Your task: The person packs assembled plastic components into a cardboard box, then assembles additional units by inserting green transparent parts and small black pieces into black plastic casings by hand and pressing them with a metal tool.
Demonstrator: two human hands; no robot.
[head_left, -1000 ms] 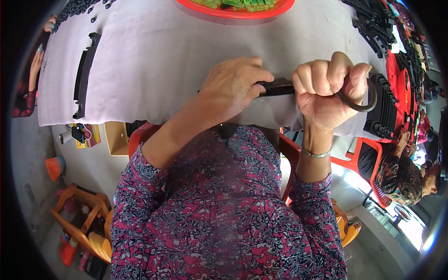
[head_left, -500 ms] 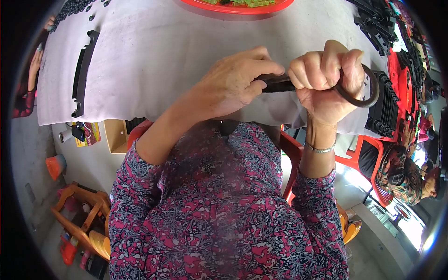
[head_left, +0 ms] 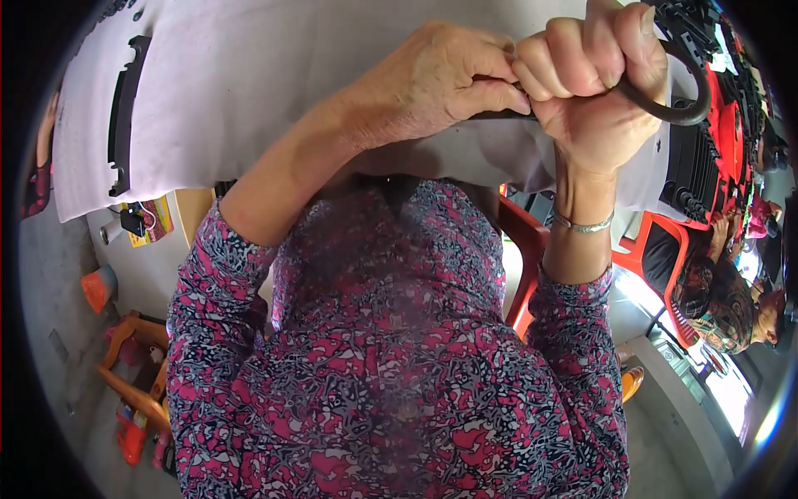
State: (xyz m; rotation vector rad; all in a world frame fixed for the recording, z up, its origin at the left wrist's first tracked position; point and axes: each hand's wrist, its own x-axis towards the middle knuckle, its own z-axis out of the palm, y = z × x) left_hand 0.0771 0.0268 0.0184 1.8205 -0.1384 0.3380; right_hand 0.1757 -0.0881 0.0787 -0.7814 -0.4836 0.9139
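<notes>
My right hand (head_left: 594, 91) is closed in a fist round a dark tool whose large round loop handle (head_left: 697, 104) sticks out on the right. The loop resembles a scissors handle, but any blades are hidden in the grip. Right beside it, my left hand (head_left: 436, 79) pinches a thin dark strip (head_left: 503, 115) between thumb and fingers. Its fingertips meet the curled fingers of the right hand. Where strip and tool come together cannot be seen. Both hands are raised over the near part of the table.
A black notched bar (head_left: 125, 116) lies at the left on the pale tablecloth (head_left: 274, 83). To the right stand stacked black ribbed parts (head_left: 690, 158) and red items (head_left: 727, 137). A red chair (head_left: 657, 241) and another person (head_left: 723, 287) are beyond the table's right edge.
Both hands have shifted up and slightly right in the picture, and the left fingers have come against the right hand. Less of the dark strip shows. The red tray has left the view.
</notes>
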